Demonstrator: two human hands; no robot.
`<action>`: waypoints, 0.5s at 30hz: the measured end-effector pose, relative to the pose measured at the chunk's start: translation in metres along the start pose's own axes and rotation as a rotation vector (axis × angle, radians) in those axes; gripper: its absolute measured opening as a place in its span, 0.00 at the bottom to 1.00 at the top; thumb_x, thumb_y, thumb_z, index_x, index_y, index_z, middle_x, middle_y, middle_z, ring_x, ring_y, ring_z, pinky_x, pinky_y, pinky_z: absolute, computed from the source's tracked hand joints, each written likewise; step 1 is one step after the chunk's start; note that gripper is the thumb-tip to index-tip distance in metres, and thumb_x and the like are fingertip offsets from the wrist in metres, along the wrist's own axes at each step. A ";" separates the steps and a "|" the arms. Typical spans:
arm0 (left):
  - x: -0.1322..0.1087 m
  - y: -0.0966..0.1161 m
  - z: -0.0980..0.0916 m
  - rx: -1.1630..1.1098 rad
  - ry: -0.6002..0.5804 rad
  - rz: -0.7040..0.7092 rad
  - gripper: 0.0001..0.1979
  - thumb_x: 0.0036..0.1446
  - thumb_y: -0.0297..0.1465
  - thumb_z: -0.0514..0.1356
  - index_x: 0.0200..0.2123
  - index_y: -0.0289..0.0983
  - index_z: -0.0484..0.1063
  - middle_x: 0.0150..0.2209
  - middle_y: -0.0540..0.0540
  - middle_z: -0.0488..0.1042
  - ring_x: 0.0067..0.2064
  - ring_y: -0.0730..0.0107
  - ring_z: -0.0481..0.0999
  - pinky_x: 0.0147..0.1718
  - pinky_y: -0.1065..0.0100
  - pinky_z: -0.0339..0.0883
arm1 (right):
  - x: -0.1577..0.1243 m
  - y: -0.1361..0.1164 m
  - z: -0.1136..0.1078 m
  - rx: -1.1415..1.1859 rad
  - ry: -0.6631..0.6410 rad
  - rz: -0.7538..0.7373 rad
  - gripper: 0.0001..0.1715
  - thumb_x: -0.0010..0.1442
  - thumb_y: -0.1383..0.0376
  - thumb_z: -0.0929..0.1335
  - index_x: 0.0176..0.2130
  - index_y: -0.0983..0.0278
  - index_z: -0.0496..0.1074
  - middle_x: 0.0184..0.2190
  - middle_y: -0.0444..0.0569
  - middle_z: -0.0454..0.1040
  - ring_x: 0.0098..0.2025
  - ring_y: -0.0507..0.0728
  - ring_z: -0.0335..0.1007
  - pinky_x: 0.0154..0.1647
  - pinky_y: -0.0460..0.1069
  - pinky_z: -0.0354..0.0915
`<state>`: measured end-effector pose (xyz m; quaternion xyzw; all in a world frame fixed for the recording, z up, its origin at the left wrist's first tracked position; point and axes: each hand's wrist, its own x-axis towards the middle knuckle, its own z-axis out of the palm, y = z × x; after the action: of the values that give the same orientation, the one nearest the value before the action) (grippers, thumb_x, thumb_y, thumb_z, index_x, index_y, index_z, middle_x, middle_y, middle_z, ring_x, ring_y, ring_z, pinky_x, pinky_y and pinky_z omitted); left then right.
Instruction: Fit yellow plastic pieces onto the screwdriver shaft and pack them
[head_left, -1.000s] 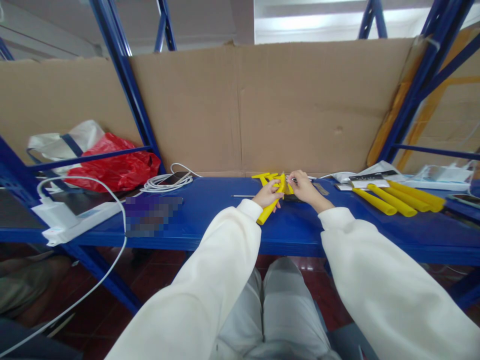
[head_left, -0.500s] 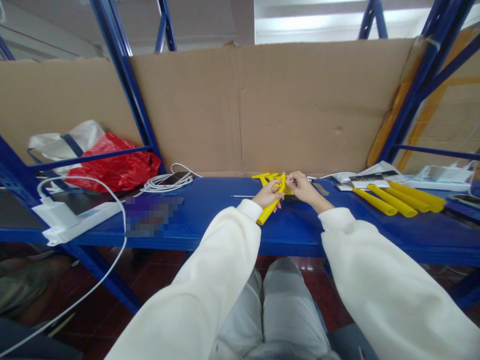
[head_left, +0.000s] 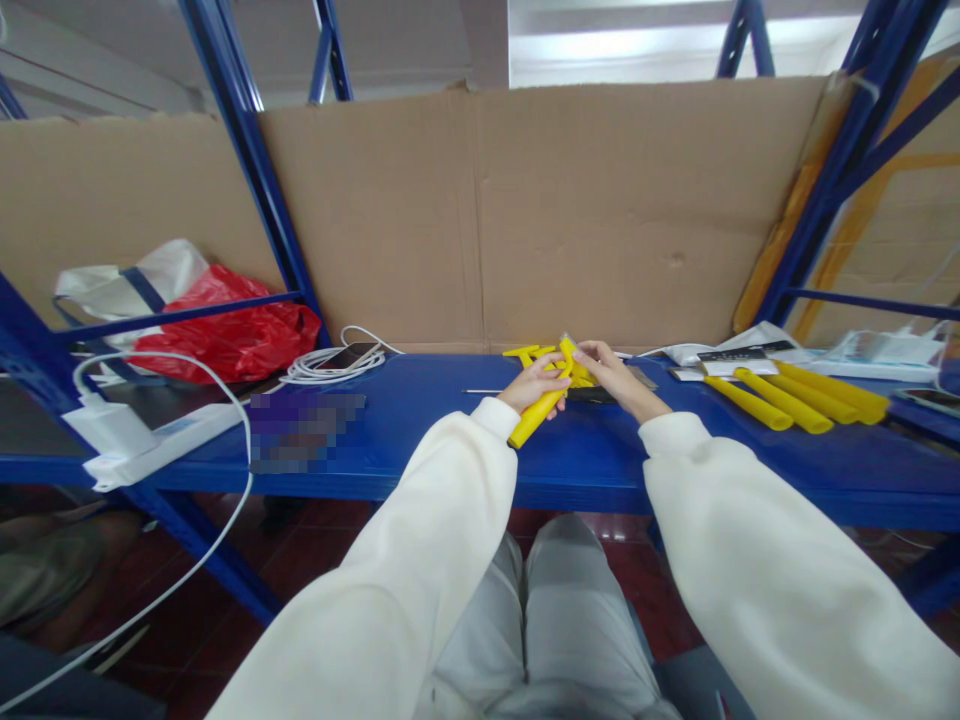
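Note:
My left hand is wrapped round a yellow plastic handle, a tapered tube with its thick end tilted down toward me. At the handle's narrow upper end, my right hand has its fingers bent and pressed close against it. A small pale tip shows at that upper end, too small to make out. Just behind my hands lie several yellow T-shaped pieces, partly hidden by my fingers. A black flat item rests under my right hand. A thin metal rod lies left of my left hand.
Several yellow handles lie at the right of the blue table. A red plastic bag, coiled white cable, phone and power strip are at left. Cardboard stands along the back.
The yellow handle has tilted further over in my left hand. My right hand has shifted slightly right and down, its fingers still at the handle's upper end.

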<state>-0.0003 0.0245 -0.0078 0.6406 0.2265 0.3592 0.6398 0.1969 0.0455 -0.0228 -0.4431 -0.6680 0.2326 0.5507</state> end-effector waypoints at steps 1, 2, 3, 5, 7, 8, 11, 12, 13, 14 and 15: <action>0.000 0.000 0.000 -0.009 -0.010 -0.003 0.28 0.56 0.24 0.66 0.58 0.41 0.62 0.33 0.54 0.74 0.19 0.76 0.73 0.18 0.74 0.67 | 0.001 0.000 0.000 0.005 -0.008 0.001 0.32 0.52 0.38 0.72 0.43 0.58 0.70 0.46 0.50 0.74 0.52 0.61 0.69 0.59 0.59 0.65; -0.001 0.001 0.000 -0.016 -0.017 -0.007 0.28 0.56 0.24 0.66 0.58 0.41 0.62 0.32 0.55 0.73 0.19 0.75 0.74 0.18 0.74 0.67 | 0.001 0.001 0.001 0.005 -0.016 0.001 0.33 0.52 0.37 0.71 0.44 0.58 0.70 0.46 0.50 0.74 0.52 0.61 0.70 0.60 0.59 0.65; -0.001 0.001 0.000 -0.021 -0.019 -0.012 0.28 0.55 0.24 0.67 0.58 0.41 0.62 0.32 0.55 0.73 0.19 0.75 0.73 0.18 0.74 0.67 | 0.002 0.001 0.001 -0.001 -0.019 -0.002 0.33 0.52 0.36 0.71 0.43 0.58 0.70 0.46 0.50 0.74 0.52 0.61 0.70 0.59 0.60 0.65; -0.001 0.001 0.000 -0.032 -0.012 -0.015 0.28 0.55 0.24 0.67 0.57 0.41 0.62 0.31 0.55 0.73 0.19 0.75 0.73 0.17 0.75 0.66 | 0.003 0.003 0.001 -0.028 -0.013 -0.018 0.35 0.52 0.35 0.70 0.43 0.58 0.70 0.46 0.51 0.75 0.52 0.61 0.70 0.59 0.60 0.66; -0.002 0.002 0.001 -0.045 0.007 -0.012 0.28 0.55 0.24 0.67 0.56 0.41 0.63 0.32 0.55 0.73 0.19 0.75 0.73 0.17 0.75 0.66 | 0.002 0.004 0.001 -0.079 -0.005 -0.034 0.36 0.52 0.34 0.70 0.43 0.59 0.70 0.46 0.52 0.76 0.51 0.62 0.71 0.58 0.60 0.67; -0.002 0.002 0.001 -0.050 0.017 -0.013 0.28 0.55 0.24 0.68 0.56 0.41 0.63 0.32 0.54 0.73 0.19 0.76 0.73 0.17 0.75 0.66 | 0.002 0.005 0.001 -0.112 0.000 -0.038 0.36 0.53 0.33 0.69 0.43 0.59 0.70 0.46 0.53 0.76 0.51 0.62 0.71 0.58 0.61 0.67; -0.003 0.004 0.003 -0.053 0.042 -0.033 0.27 0.55 0.24 0.68 0.56 0.41 0.64 0.32 0.54 0.72 0.20 0.76 0.73 0.17 0.76 0.64 | 0.002 0.007 0.001 -0.204 0.016 -0.044 0.37 0.54 0.32 0.68 0.42 0.60 0.70 0.47 0.56 0.77 0.51 0.63 0.73 0.58 0.62 0.67; -0.004 0.004 0.004 -0.051 0.051 -0.038 0.27 0.55 0.24 0.68 0.56 0.41 0.64 0.32 0.55 0.72 0.20 0.77 0.73 0.17 0.76 0.64 | 0.002 0.007 0.001 -0.227 0.025 -0.046 0.37 0.55 0.32 0.68 0.43 0.60 0.71 0.47 0.56 0.77 0.51 0.63 0.73 0.58 0.62 0.67; -0.004 0.005 0.005 -0.050 0.063 -0.040 0.27 0.55 0.24 0.68 0.56 0.41 0.64 0.32 0.54 0.72 0.20 0.77 0.72 0.17 0.76 0.64 | 0.003 0.008 0.001 -0.246 0.034 -0.049 0.37 0.56 0.32 0.67 0.43 0.60 0.71 0.47 0.56 0.77 0.51 0.63 0.73 0.58 0.61 0.67; -0.004 0.006 0.006 -0.050 0.083 -0.040 0.27 0.56 0.24 0.67 0.56 0.41 0.64 0.32 0.54 0.72 0.20 0.77 0.72 0.17 0.76 0.64 | 0.004 0.008 0.000 -0.262 0.044 -0.051 0.37 0.57 0.32 0.67 0.44 0.61 0.71 0.48 0.56 0.77 0.51 0.63 0.73 0.58 0.61 0.67; -0.004 0.006 0.006 -0.049 0.112 -0.040 0.26 0.56 0.24 0.66 0.56 0.41 0.63 0.33 0.54 0.73 0.20 0.77 0.72 0.18 0.75 0.64 | 0.005 0.008 -0.001 -0.277 0.059 -0.053 0.36 0.58 0.33 0.66 0.44 0.61 0.72 0.48 0.56 0.77 0.52 0.63 0.73 0.58 0.61 0.67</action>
<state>0.0006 0.0165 -0.0019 0.5989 0.2658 0.3870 0.6488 0.2005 0.0535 -0.0268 -0.5040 -0.6886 0.1104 0.5095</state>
